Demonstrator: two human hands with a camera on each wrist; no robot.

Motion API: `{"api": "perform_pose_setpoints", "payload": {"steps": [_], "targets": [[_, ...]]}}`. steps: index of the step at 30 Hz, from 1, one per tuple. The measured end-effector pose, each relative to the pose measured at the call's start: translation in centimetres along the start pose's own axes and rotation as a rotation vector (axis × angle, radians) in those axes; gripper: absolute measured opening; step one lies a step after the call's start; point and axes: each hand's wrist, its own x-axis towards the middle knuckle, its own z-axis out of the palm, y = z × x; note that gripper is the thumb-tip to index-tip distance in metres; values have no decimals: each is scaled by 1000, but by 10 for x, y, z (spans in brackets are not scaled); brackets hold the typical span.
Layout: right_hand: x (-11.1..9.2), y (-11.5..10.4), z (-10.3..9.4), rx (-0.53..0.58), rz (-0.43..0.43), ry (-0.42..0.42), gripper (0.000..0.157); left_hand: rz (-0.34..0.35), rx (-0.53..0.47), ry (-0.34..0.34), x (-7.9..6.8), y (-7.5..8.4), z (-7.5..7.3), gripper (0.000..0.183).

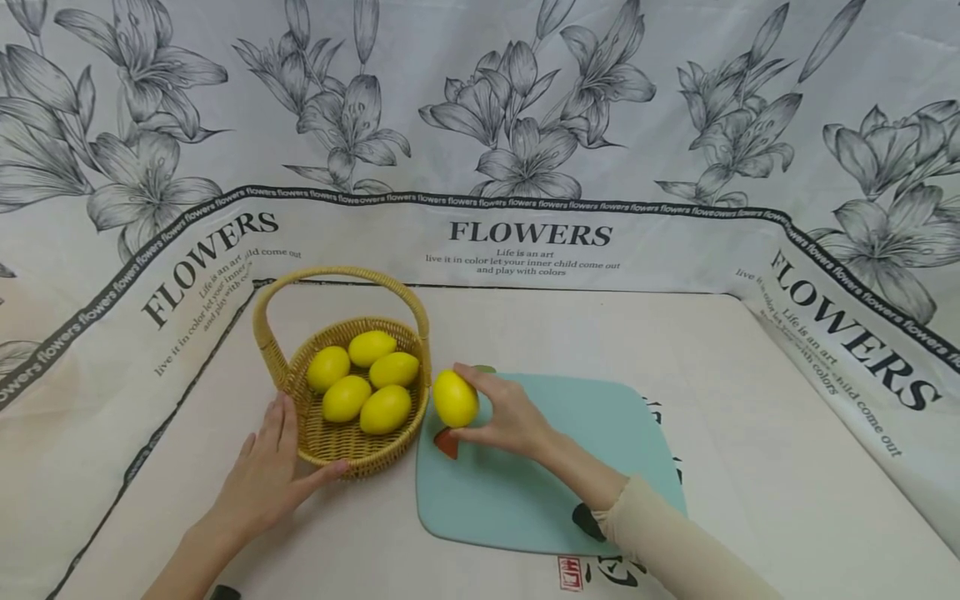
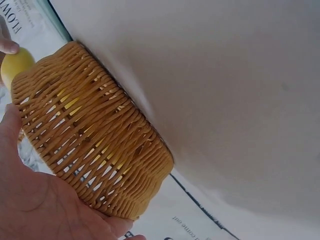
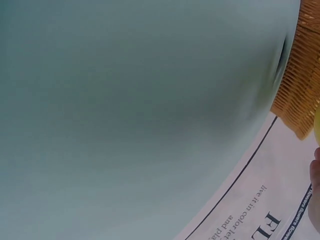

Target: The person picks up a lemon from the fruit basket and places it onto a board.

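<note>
A wicker basket (image 1: 307,442) with a tall arched handle (image 1: 337,273) stands left of centre, several yellow lemons (image 1: 347,398) inside it. My left hand (image 1: 258,479) rests against its near left side, fingers fairly straight along the wall and thumb spread along the front. In the left wrist view that hand (image 2: 45,205) lies along the woven wall (image 2: 95,130). My right hand (image 1: 517,412) pinches another lemon (image 1: 455,398) between thumb and fingers, just right of the basket's rim. Only the edge of this lemon (image 3: 318,127) shows in the right wrist view.
A pale blue-green cutting board (image 1: 517,500) lies under my right hand, close beside the basket. It bears an orange-red mark (image 1: 447,443) and a dark mark (image 1: 587,522). Flower-printed cloth (image 1: 525,250) rises behind and at both sides.
</note>
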Motion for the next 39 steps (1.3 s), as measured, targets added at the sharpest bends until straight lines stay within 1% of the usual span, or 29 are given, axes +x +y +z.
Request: {"api": "perform_pose_setpoints", "payload": {"steps": [3,6,10,17,27,32,39], "targets": [[-2,5,0,-11,26,14,82,-2,-1,-4,0,0,0,116],[-5,10,0,-23,32,19,81,-5,-4,-12,1,0,0,116],[-7,14,0,-33,43,10,81,-7,2,-18,1,0,0,117],[-13,21,-4,-29,92,-5,81,-8,-1,-24,1,0,-1,117],[-19,28,-5,-53,145,-15,80,-16,-12,-35,1,0,-1,117],[-22,28,-6,-87,193,-52,79,-18,-11,-39,1,0,-2,117],[-25,28,-5,-107,258,-110,79,-18,-9,-43,1,1,-3,117]]}}
